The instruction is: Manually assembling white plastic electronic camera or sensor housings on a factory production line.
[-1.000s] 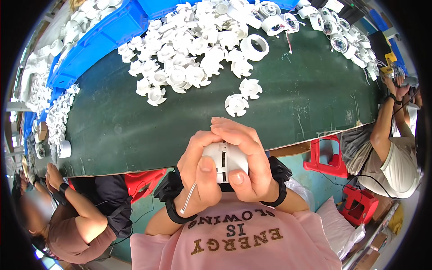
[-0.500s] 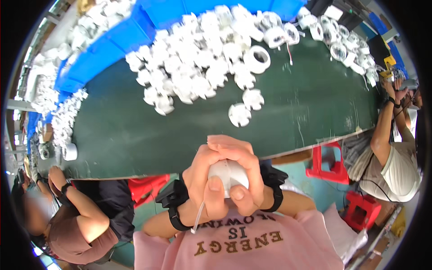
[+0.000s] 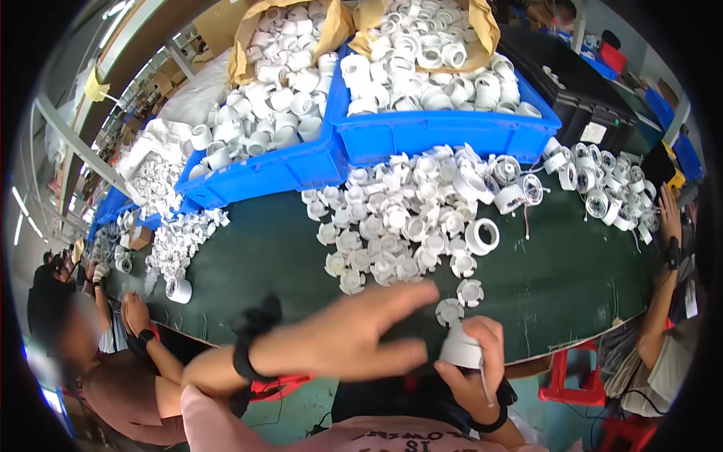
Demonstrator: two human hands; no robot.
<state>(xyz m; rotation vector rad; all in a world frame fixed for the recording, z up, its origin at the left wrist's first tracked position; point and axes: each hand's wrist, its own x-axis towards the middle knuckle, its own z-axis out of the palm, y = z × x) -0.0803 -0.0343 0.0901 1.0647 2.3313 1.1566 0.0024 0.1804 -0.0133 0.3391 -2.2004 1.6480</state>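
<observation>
While the right hand (image 3: 473,360) pinches a small white plastic housing (image 3: 459,348) between thumb and fingers, just over the near edge of the dark green table (image 3: 256,260), the left hand (image 3: 350,335) stretches across in front of it, fingers spread and motion-blurred, gripping nothing. Fingertips of that left hand point toward a loose white disc-shaped cap (image 3: 449,311) lying flat on the table, with a second cap (image 3: 470,291) just beyond it; whether they touch the nearer one cannot be told through the blur. Both wrists carry black bands. Farther out, a wide heap of white plastic caps and rings (image 3: 407,218) covers the middle of the table, and a white ring (image 3: 482,236) sits at its right edge. Behind the heap stand two blue bins (image 3: 444,132) filled with white cup-shaped parts, each lined with brown paper. Left of the wearer, another person's hand (image 3: 135,313) rests at the table edge; a second co-worker's forearm (image 3: 663,286) shows at the right.
</observation>
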